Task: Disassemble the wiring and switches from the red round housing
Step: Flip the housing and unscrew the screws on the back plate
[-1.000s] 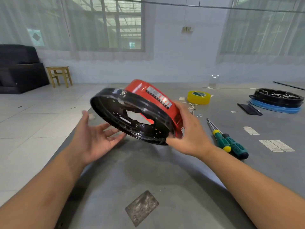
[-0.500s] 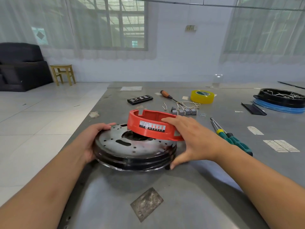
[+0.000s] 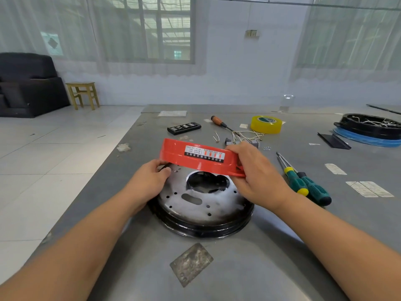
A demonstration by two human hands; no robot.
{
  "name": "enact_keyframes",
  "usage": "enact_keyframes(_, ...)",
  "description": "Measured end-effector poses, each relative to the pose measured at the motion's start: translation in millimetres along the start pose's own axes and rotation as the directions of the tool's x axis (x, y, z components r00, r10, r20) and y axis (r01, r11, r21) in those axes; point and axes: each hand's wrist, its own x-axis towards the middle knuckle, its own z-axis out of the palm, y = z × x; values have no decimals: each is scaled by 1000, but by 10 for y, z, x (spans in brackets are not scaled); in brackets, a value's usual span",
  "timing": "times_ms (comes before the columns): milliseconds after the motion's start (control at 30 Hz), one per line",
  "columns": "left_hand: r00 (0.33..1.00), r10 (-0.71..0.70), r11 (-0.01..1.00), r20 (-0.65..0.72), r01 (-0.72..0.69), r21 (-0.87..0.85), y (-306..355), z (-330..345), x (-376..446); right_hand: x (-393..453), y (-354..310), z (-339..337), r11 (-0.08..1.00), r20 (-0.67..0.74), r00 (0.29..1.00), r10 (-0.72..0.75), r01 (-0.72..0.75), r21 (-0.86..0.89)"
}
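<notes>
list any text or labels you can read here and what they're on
None can be read for certain.
Black, white and red label on the red round plastic housing: rows of characters, upside down, too small to read.
Yellow tape roll, green core label: blurred.
White paper slips on the grey metal table: print too faint.
Black rectangular case: markings unreadable.

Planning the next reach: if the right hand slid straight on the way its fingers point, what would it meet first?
The right hand points left along the red housing it grips, so it would probably run along that rim first, then meet the left hand; depth is uncertain.
</notes>
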Motion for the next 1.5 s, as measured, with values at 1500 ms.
enact_keyframes(1500,781,570,528,253,-585,616,-206,-707,-638,-432,-370,-343,992,526,844,99,-43,-116)
